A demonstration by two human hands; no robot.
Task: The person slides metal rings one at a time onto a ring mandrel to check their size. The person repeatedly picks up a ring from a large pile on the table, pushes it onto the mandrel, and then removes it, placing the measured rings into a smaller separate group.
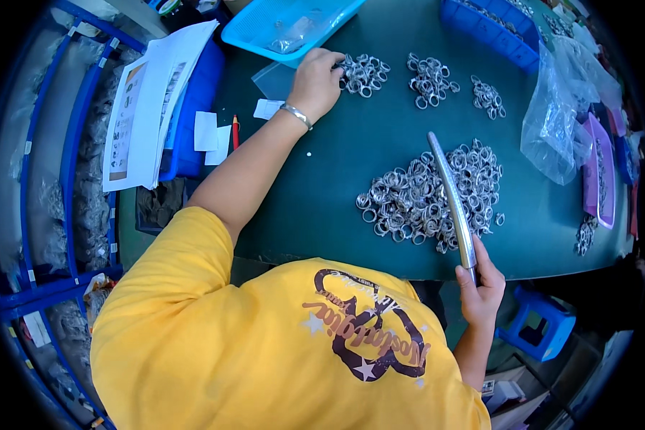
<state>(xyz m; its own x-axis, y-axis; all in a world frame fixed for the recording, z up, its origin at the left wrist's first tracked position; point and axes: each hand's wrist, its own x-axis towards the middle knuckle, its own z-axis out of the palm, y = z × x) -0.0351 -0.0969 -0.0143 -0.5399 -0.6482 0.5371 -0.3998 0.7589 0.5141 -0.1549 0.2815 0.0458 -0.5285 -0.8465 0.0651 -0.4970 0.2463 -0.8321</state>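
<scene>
Rings (430, 193) of bright metal lie in 1 large heap on the green table (337, 165), just in front of the right hand (480, 283). This hand is closed around the lower end of a long tapered metal rod (453, 197), which points away over the heap. The left hand (317, 80) reaches far forward and rests with bent fingers on a small pile (364, 73) of rings; I cannot tell if it pinches any ring. 2 more small piles (431, 80) lie to the right of it.

The rings look small, light, hard and smooth, so I judge they slip easily and roll if dropped. It is best to take 1 by its rim between thumb and finger. The rod looks stiff and heavier, and the thick end gives the firm hold.
</scene>
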